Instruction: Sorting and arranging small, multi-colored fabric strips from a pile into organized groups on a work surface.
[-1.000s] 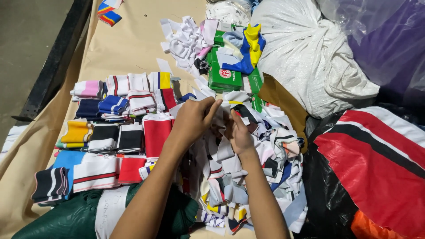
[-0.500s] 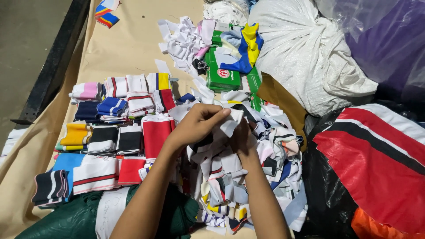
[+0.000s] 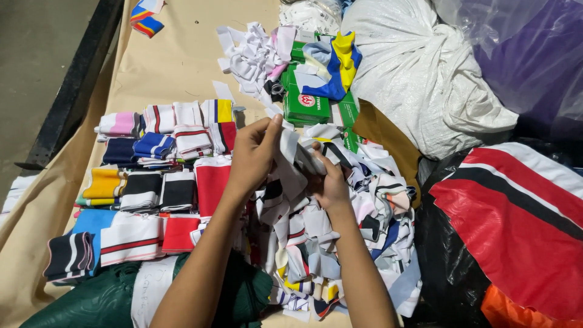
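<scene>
Head view: while you are looking down over your forearms, both hands are meeting above a loose heap of fabric trims (image 3: 340, 231) on the paper-covered table (image 3: 176, 67).
Left hand: your left hand (image 3: 252, 159) is pinching the upper end of a white fabric strip (image 3: 290, 159) between thumb and fingers, knuckles turned toward you.
Right hand: your right hand (image 3: 331, 182) is closing its fingers round the same strip lower down, just beside the left and slightly nearer your body.
Strip: it is lying between the two hands, over the near-left part of the heap; its long axis is running from upper left down toward lower right, so the left hand is holding the high end.
Nearer hand: both are touching it; how firmly the right is gripping is partly hidden by cloth.
Sorted side: folded striped cuffs (image 3: 152, 176) are sitting in rows to the left of your left hand, close beside it.
Far side: a green box (image 3: 303, 106) and a small pile of white scraps (image 3: 252, 54) are lying beyond the hands.
Right edge: a white plastic sack (image 3: 425, 79) and a red, black and white striped cloth (image 3: 516, 225) are lying well apart from the strip.
</scene>
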